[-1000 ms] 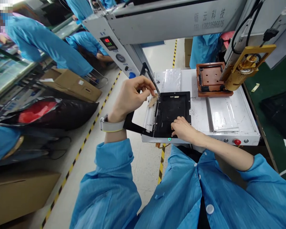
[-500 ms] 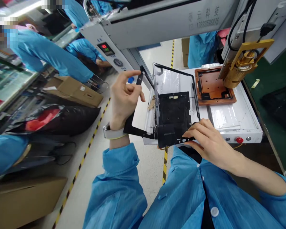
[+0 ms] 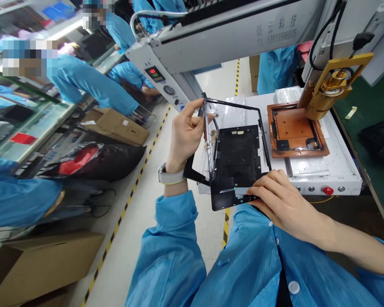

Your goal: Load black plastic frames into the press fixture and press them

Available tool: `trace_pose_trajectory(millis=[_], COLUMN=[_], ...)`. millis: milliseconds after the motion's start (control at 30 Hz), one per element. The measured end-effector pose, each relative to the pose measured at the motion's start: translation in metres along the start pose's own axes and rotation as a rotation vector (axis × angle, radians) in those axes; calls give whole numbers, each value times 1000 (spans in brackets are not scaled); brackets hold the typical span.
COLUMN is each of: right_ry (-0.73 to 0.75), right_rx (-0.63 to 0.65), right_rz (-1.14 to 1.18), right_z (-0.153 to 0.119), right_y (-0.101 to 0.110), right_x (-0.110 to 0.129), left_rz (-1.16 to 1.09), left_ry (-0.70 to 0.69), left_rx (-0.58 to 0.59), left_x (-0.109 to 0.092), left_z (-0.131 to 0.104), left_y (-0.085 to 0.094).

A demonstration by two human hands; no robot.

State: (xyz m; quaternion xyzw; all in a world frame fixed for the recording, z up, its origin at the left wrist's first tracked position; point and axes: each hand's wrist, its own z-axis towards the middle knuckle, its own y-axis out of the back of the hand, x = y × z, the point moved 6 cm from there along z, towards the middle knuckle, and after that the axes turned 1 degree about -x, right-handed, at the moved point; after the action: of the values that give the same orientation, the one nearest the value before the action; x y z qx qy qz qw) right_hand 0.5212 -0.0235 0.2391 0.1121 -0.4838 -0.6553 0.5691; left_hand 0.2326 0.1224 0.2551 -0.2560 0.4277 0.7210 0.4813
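My left hand (image 3: 187,132), with a watch at its wrist, is closed in a pinch at the upper left corner of a thin black rectangular frame (image 3: 235,104). A second black frame-like strip (image 3: 196,172) slants behind it at the same hand; how the two join I cannot tell. My right hand (image 3: 278,192) grips the black frame's lower right corner, by its wider solid bottom panel. Through the frame's opening shows a black plate (image 3: 238,153) with small holes, lying on the white machine bed (image 3: 342,170).
A brown fixture (image 3: 297,147) with a recess lies on the bed, under a brass-coloured press head (image 3: 326,96). A red button (image 3: 328,190) is on the bed's front. The machine's control box (image 3: 156,74) stands left. People in blue, cartons (image 3: 115,128) and a black bag (image 3: 115,164) are farther left.
My left hand has moved right and onto the frame's upper left corner. The frame has come slightly down, toward me. The whole view has shifted a little.
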Motion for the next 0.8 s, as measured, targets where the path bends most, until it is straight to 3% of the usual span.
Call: trace_pose_trajectory(millis=[800], right_ry=[9], right_rx=[-4], right_rz=[-93], right_z=[-5], right_y=[-15], right_x=[-4], left_rz=[-134], left_ry=[28], left_rx=[-12], left_x=[0], left_z=[-4], left_y=[-3])
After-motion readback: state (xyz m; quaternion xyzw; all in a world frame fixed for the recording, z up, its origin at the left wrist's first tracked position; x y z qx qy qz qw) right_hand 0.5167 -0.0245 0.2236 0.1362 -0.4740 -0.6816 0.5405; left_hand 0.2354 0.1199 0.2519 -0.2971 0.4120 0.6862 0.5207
